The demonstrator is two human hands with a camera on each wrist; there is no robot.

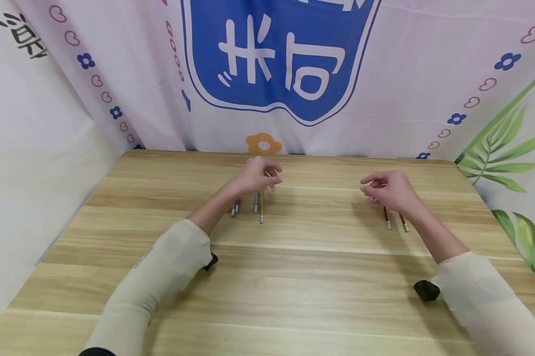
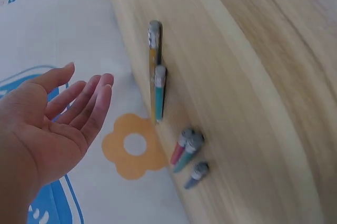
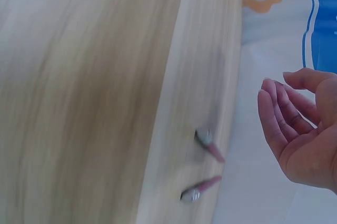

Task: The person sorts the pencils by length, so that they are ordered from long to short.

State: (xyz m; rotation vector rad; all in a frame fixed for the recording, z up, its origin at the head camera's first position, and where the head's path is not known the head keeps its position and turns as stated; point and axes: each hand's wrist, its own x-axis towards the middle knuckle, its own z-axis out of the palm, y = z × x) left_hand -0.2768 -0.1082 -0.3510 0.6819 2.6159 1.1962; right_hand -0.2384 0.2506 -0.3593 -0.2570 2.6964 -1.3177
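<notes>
Both hands are raised with loosely bent fingers and hold nothing, the left hand [image 1: 259, 176] over the left group of pencils [image 1: 261, 210] and the right hand [image 1: 389, 189] over the right pair of reddish pencils [image 1: 386, 216], all lying toward the far side of the desk [image 1: 312, 291]. The metal-banded ends point near, though blur leaves the left group's exact count uncertain. Lifting any one cleanly probably calls for a light thumb-and-fingertip pinch, low down, without rolling its neighbours.
</notes>
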